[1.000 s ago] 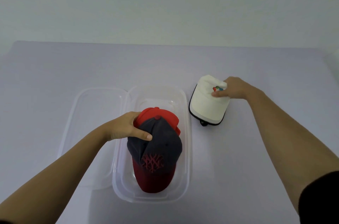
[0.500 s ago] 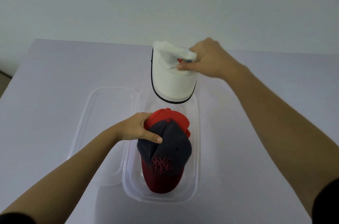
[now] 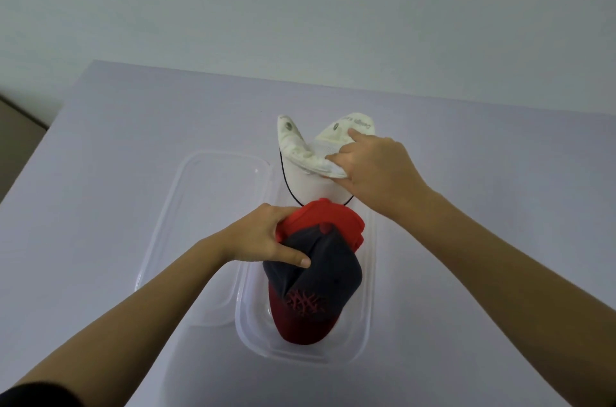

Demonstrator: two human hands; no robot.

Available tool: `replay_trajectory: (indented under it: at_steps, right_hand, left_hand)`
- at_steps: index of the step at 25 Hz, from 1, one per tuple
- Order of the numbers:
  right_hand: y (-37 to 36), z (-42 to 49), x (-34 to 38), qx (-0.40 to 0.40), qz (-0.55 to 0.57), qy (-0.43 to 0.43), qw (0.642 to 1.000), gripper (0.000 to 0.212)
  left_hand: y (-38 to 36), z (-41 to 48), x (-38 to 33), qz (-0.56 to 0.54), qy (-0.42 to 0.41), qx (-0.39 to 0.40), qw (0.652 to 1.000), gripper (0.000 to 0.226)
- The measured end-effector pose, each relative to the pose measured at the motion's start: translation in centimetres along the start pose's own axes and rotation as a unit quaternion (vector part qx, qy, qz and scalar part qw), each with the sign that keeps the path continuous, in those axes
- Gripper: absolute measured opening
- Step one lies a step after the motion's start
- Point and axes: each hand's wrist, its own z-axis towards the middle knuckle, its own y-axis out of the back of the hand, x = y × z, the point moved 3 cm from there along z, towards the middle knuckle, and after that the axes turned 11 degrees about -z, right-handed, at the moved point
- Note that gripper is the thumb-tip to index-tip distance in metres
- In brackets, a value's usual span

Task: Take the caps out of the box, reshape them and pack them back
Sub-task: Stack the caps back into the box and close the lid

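Note:
A clear plastic box (image 3: pixel 365 333) stands on the table in front of me. A navy cap with a dark red brim (image 3: pixel 316 286) lies in it, on top of a bright red cap (image 3: pixel 320 215). My left hand (image 3: pixel 266 238) grips the crowns of these two caps, thumb pressed on the navy one. My right hand (image 3: pixel 375 169) holds a white cap (image 3: pixel 308 173) over the far end of the box, brim pointing toward me and just behind the red cap. Its back flaps stick up.
The clear lid (image 3: pixel 200 223) lies flat on the table, against the box's left side. The table (image 3: pixel 500 173) is pale lilac, with a plain wall behind it. The table's left edge shows at the far left.
My right hand lifted the white cap off the table at the right, carried it left and lowered it over the far end of the box. My left hand stayed on the caps.

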Motion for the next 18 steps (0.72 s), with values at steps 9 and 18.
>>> replay_trajectory:
  at_steps: [9, 18]
  right_hand:
    - [-3.7, 1.7, -1.2, 0.206, 0.111, -0.063, 0.970, 0.037]
    - [-9.7, 3.8, -1.7, 0.299, 0.207, -0.092, 0.927, 0.041]
  left_hand:
    - [-0.1, -0.4, -0.3, 0.017, -0.014, -0.007, 1.000, 0.038]
    - [0.5, 0.3, 0.8, -0.006, 0.021, -0.011, 1.000, 0.042]
